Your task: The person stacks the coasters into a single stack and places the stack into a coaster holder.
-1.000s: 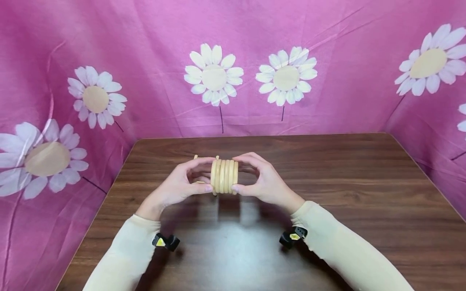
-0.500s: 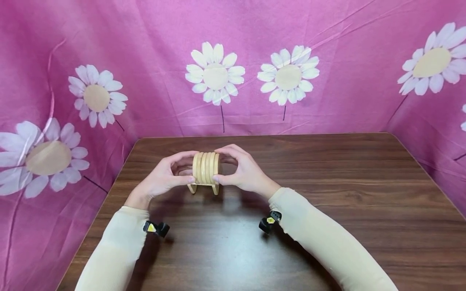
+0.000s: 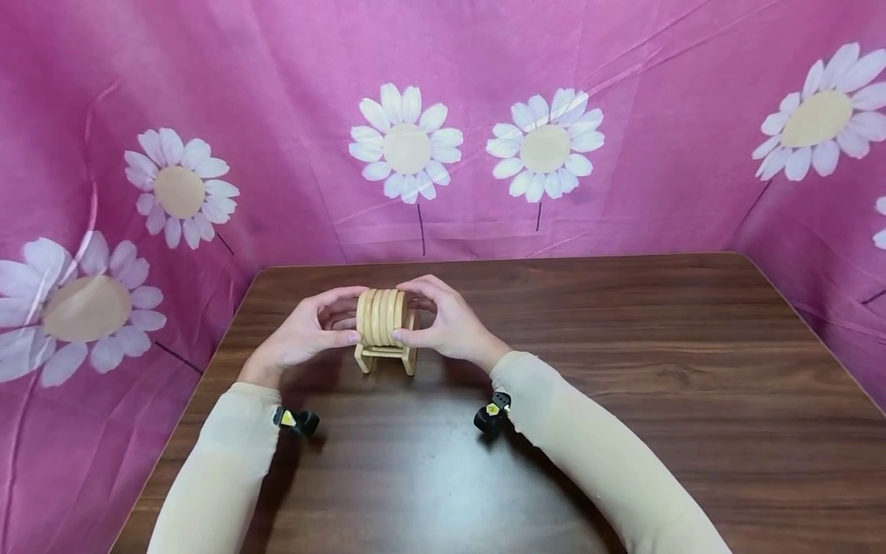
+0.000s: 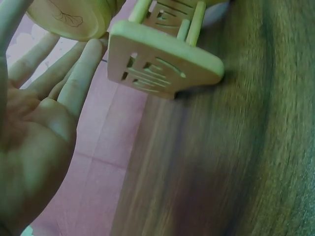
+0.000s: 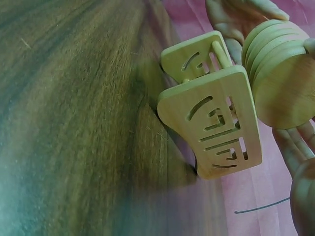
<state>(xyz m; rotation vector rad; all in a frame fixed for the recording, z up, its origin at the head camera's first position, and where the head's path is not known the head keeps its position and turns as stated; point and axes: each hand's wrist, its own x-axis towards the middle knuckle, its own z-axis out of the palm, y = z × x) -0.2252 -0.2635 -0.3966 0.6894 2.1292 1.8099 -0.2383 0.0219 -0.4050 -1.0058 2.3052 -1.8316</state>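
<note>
Wooden coasters (image 3: 381, 316), pinched as one stack between my left hand (image 3: 304, 335) and right hand (image 3: 443, 323), sit just above the rack (image 3: 385, 358); I'd keep them squeezed square and lower evenly.

coasters (image 3: 379, 316) between both hands, above holder (image 3: 385, 358) on table (image 3: 623, 369)
</note>
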